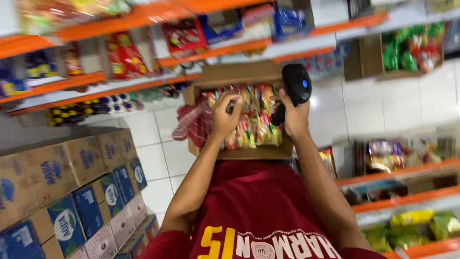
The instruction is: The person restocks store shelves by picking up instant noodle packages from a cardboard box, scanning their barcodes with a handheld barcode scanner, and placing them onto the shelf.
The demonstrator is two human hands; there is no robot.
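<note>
An open brown cardboard box point(239, 76) sits in front of me, packed with several colourful snack packets point(254, 125). My left hand point(225, 114) reaches into the box, fingers curled on the packets. My right hand point(293, 115) grips the handle of a black handheld scanner point(294, 86) with a blue light, held over the right side of the box. My dark red shirt with printed letters fills the lower middle of the view.
Orange-edged shelves point(110, 21) with packaged goods run along the top and right point(397, 172). Stacked cartons point(72, 192) stand at the lower left. A brown box of green and red packets point(407, 50) sits on the white tiled floor point(158, 158).
</note>
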